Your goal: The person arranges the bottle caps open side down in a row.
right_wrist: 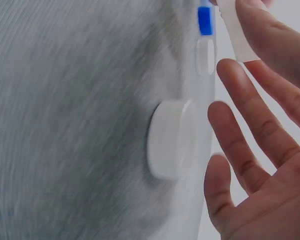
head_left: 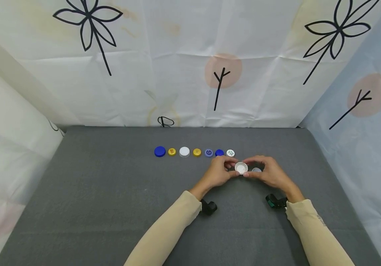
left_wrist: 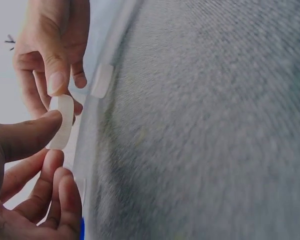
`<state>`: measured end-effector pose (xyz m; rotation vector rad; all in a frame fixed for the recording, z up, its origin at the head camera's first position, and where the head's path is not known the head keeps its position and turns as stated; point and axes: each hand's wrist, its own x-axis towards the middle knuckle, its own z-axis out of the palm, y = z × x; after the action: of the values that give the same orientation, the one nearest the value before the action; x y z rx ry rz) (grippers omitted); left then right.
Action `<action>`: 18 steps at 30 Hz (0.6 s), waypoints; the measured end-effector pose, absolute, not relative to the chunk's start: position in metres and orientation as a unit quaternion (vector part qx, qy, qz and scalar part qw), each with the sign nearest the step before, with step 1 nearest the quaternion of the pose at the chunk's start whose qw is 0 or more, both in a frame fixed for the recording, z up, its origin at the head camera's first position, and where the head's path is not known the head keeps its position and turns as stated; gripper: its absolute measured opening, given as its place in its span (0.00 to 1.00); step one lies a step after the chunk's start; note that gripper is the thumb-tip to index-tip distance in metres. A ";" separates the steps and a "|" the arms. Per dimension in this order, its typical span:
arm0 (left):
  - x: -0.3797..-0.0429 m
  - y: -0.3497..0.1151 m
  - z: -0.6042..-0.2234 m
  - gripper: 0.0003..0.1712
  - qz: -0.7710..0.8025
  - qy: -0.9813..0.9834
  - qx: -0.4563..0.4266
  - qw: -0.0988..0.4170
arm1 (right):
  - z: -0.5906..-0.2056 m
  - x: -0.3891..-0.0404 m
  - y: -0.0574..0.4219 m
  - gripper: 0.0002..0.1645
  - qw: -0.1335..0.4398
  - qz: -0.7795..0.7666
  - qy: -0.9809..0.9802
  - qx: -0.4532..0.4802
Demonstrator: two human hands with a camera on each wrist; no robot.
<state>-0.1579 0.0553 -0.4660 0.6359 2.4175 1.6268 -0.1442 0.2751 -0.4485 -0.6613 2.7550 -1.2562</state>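
A white bottle cap (head_left: pixel 241 168) is held up between both hands, its hollow inner side facing the head camera. My left hand (head_left: pixel 218 173) pinches its left edge; in the left wrist view the thumb lies against the ridged side of the cap (left_wrist: pixel 66 122). On the opposite edge my right hand (head_left: pixel 271 173) pinches it with thumb and forefinger, the other fingers spread loosely below in the right wrist view. Another whitish cap (right_wrist: pixel 165 140) sits on the table beneath the right hand, partly hidden by it in the head view.
Left of the hands, a row of caps crosses the grey table (head_left: pixel 110 207): a large blue cap (head_left: pixel 159 151), yellow caps (head_left: pixel 172 152), a white cap (head_left: pixel 184 152), more blue ones and a printed white cap (head_left: pixel 230 153). Patterned cloth walls (head_left: pixel 177 74) enclose the back and sides.
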 end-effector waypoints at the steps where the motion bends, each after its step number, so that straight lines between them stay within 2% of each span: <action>1: -0.158 0.053 -0.466 0.18 0.560 0.797 0.211 0.086 | -0.447 -0.144 0.273 0.21 0.023 -0.412 0.886 -0.213; 11: -0.153 0.021 -0.460 0.19 0.622 0.744 0.209 0.122 | -0.440 -0.135 0.246 0.20 0.026 -0.456 0.865 -0.208; 18: -0.146 -0.013 -0.458 0.19 0.632 0.738 0.203 0.125 | -0.445 -0.133 0.216 0.21 0.032 -0.488 0.844 -0.219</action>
<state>-0.1459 -0.0135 -0.4577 0.5914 2.1489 1.8407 -0.1332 0.2160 -0.4449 -0.6747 2.5992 -1.5024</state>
